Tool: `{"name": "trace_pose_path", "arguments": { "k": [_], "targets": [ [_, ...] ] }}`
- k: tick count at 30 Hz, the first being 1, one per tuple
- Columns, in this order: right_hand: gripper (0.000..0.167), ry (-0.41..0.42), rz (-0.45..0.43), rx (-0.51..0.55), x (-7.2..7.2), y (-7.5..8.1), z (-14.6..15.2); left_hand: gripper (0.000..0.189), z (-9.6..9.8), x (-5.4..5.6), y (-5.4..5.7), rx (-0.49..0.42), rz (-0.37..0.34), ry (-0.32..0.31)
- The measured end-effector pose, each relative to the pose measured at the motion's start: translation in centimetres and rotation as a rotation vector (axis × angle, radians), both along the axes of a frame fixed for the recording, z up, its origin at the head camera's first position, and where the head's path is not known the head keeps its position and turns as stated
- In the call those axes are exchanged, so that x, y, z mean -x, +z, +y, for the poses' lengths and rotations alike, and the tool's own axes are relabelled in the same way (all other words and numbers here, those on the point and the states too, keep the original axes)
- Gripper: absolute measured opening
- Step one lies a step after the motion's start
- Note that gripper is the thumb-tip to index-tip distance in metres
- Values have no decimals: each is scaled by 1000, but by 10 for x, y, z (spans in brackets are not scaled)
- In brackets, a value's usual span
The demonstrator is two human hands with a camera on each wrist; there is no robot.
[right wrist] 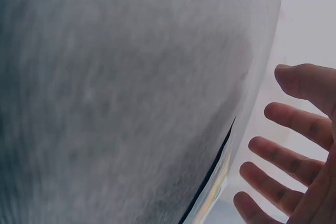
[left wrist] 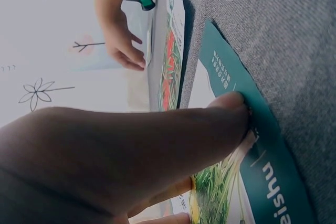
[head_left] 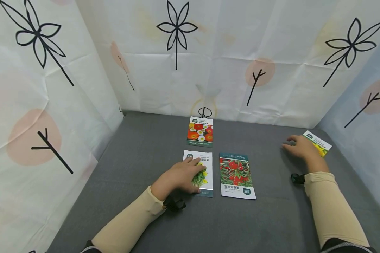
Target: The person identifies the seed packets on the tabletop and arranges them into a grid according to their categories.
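Note:
A seed packet with yellow flowers and a green bottom band (head_left: pixel 208 177) lies on the grey table. My left hand (head_left: pixel 183 174) rests on it with fingers spread. In the left wrist view the thumb (left wrist: pixel 228 109) presses on the green band, and two fingertips touch the printed picture. My right hand (head_left: pixel 301 149) is at the far right, fingers apart and loosely bent, holding nothing. It partly covers another yellow-flowered packet (head_left: pixel 319 142). The right wrist view catches that packet's edge (right wrist: pixel 212 195) below the spread fingers.
A packet with red flowers (head_left: pixel 235 172) lies upside down to the right of the left hand. Farther back lies a packet with orange, red and white flowers (head_left: pixel 200 131). White patterned cloth walls (head_left: pixel 221 77) rise behind and at both sides.

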State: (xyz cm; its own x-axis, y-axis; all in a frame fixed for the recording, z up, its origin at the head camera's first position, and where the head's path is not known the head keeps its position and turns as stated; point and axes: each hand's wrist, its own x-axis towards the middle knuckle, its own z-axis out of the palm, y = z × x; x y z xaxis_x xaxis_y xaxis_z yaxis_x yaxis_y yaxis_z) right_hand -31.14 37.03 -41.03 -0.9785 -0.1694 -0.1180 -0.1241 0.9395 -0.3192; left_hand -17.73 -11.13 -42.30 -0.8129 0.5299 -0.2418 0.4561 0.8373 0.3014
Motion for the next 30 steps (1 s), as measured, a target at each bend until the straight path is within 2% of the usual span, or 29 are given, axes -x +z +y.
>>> {"name": "trace_pose_path", "arguments": {
  "k": [5,14,20,23,30],
  "targets": [
    [60,-46,-9,-37,-6,2,7,82,0,0,0,1,-2,1],
    [65,-77,-9,-77,-10,0,21,83,3,0,0,3,-59,26],
    [79,-146,-69,-101,-12,1,29,85,5,1,1,21,-72,22],
    [85,-152,-93,-106,-12,1,32,85,5,1,0,31,-71,20],
    [82,-148,-111,-94,-15,2,36,86,5,1,0,40,-68,18]
  ]
}}
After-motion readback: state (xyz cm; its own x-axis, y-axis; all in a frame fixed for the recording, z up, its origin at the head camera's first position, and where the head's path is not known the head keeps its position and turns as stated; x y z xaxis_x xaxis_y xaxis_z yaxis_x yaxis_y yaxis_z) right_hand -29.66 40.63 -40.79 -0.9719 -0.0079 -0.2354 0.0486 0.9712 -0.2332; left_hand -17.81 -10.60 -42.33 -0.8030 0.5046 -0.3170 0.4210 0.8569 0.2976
